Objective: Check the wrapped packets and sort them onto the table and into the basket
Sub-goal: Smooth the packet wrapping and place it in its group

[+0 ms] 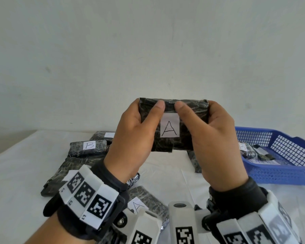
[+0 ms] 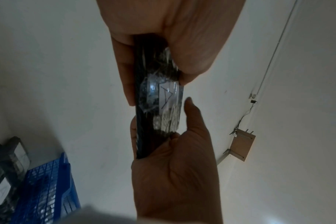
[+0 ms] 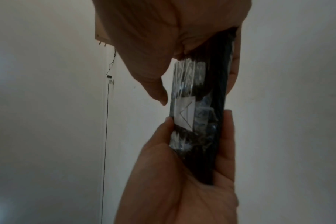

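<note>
I hold a black film-wrapped packet with a white label marked A up in front of me, above the table. My left hand grips its left end and my right hand its right end. Both thumbs press on the labelled front near the top edge, and the fingers lie hidden behind. In the left wrist view the packet shows edge-on between my left hand below and my right hand above. In the right wrist view the packet sits in my right hand, with my left hand above it.
A blue mesh basket stands at the right with a wrapped packet inside. On the white table lie a packet marked B, a larger packet and another marked A. A plain wall is behind.
</note>
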`<state>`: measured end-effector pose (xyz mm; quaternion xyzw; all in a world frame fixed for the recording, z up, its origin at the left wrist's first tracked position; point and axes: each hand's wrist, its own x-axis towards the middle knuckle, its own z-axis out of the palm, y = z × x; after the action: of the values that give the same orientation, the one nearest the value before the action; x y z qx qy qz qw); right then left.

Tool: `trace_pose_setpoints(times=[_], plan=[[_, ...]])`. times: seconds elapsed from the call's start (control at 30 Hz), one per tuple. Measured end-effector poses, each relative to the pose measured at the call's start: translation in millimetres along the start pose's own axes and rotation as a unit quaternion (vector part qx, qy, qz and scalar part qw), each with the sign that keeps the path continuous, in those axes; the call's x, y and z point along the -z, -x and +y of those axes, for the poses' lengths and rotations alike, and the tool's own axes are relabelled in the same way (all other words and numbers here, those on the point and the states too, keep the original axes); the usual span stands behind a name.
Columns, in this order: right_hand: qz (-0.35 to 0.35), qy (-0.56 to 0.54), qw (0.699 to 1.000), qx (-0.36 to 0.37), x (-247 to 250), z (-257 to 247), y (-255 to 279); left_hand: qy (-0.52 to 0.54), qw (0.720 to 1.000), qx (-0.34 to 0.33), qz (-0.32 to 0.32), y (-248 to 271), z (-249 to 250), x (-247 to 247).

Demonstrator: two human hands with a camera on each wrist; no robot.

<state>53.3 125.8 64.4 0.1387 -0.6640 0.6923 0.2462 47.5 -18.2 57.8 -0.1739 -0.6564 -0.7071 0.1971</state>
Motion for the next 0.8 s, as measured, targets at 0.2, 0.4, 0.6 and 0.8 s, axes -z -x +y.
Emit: trace_pose_setpoints(times=[0.2,0.4,0.6,0.8], plan=[[0.020,0.025,0.999,0.013,0,6,-2,-0.010,1.000,-0.001,-0.022,2,-3,0],[-0.003,0.000,1.000,-0.011,8,2,-4,-0.032,0.999,0.006,-0.026,-2,-2,6],[-0.003,-0.066,0.997,-0.030,6,1,-3,0.050,0.997,0.058,-0.012,-7,-1,13],[0.034,-0.094,0.995,0.006,3,6,-4,0.039,0.998,0.045,0.004,-10,-4,14]])
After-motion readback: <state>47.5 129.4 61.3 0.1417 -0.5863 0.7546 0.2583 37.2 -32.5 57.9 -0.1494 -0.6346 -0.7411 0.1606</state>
